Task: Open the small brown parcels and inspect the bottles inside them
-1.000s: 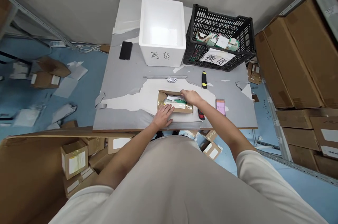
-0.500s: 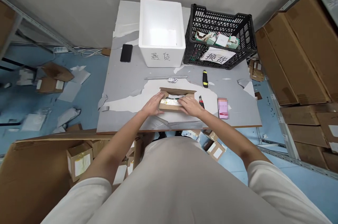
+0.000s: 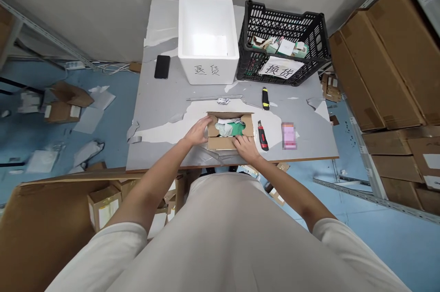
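A small cardboard box (image 3: 223, 144) lies open on the worn grey table (image 3: 154, 113), its front flap folded toward me. Inside it are a green item (image 3: 238, 129) and crumpled whitish wrapping (image 3: 225, 129). My left hand (image 3: 198, 131) grips the box's left side, fingers at the upper left corner. My right hand (image 3: 246, 147) holds the front flap near its right end. Just right of the box is a red and black cutter (image 3: 263, 136), and beyond it a pink blurred item (image 3: 289, 136).
A white foam bin (image 3: 209, 72) and a black crate (image 3: 285, 65) holding small boxes stand at the back. A phone (image 3: 162, 67) and a yellow-black cutter (image 3: 266, 99) lie on the table. Below left is a large carton (image 3: 41, 232); cartons (image 3: 388, 63) stack at right.
The box's front flap has swung open toward me, exposing the green item and wrapping. My right hand has moved slightly down with it, uncovering the red cutter.
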The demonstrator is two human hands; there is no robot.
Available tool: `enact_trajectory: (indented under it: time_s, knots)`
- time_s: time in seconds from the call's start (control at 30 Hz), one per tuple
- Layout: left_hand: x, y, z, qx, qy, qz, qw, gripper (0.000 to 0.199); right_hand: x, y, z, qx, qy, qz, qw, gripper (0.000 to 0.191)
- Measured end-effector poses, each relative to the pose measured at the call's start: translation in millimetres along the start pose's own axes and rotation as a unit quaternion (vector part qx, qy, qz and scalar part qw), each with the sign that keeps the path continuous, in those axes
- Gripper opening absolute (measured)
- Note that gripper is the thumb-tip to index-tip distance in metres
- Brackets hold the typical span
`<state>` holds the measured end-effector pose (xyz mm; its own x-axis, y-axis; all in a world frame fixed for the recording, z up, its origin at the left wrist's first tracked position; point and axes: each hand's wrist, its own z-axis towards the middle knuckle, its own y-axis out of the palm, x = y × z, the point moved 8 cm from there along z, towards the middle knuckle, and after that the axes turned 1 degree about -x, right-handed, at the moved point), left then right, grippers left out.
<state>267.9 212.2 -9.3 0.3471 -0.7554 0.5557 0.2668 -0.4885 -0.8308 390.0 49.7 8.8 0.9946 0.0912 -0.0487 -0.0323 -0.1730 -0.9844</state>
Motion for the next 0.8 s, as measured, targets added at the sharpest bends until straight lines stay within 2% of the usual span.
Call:
enact_trajectory:
  time_s: [0.1, 0.13, 0.2, 0.27, 0.33, 0.43, 0.53, 0.6, 0.73, 0.8]
  knots:
    - [9.7, -11.9, 2.6, -0.078, -0.002, 0.054, 0.995, 0.083, 4.3, -3.5, -8.6, 0.017, -0.028, 0.084, 0.996, 0.044]
    - [14.5, -16.2, 4.7, -0.099, -0.011, 0.078, 0.992, 0.079, 8.3, -7.6, -7.5, 0.013, -0.034, 0.12, 0.992, 0.042]
    - [27.4, -24.4, 12.5, -0.109, -0.037, 0.127, 0.985, 0.064, 19.5, -18.7, 2.6, -0.009, -0.03, 0.177, 0.984, 0.037]
    - [46.6, -26.3, 24.8, -0.098, -0.045, 0.167, 0.98, 0.045, 30.4, -32.0, 22.0, -0.038, -0.015, 0.182, 0.982, 0.035]
    - [67.2, -17.5, 38.8, -0.103, -0.028, 0.193, 0.975, 0.032, 33.6, -39.5, 44.9, -0.091, -0.014, 0.123, 0.988, 0.033]
    - [87.7, 7.0, 54.6, -0.17, 0.024, 0.216, 0.961, 0.024, 28.5, -37.2, 71.1, -0.188, -0.022, 0.023, 0.982, 0.034]
    - [89.4, 19.1, 57.0, -0.241, 0.052, 0.251, 0.936, 0.025, 26.6, -36.8, 80.5, -0.207, -0.002, -0.012, 0.978, 0.026]
    - [85.7, 11.3, 53.9, -0.229, 0.044, 0.269, 0.934, 0.03, 32.3, -39.7, 75.6, -0.193, 0.016, -0.027, 0.981, 0.028]
    - [75.3, -15.3, 34.6, -0.137, -0.028, 0.281, 0.949, 0.043, 62.7, -43.7, 47.8, -0.148, 0.057, -0.043, 0.986, 0.033]
    - [69.9, -20.4, 20.7, -0.099, -0.059, 0.269, 0.956, 0.054, 79.4, -39.4, 33.1, -0.108, 0.074, -0.023, 0.991, 0.052]
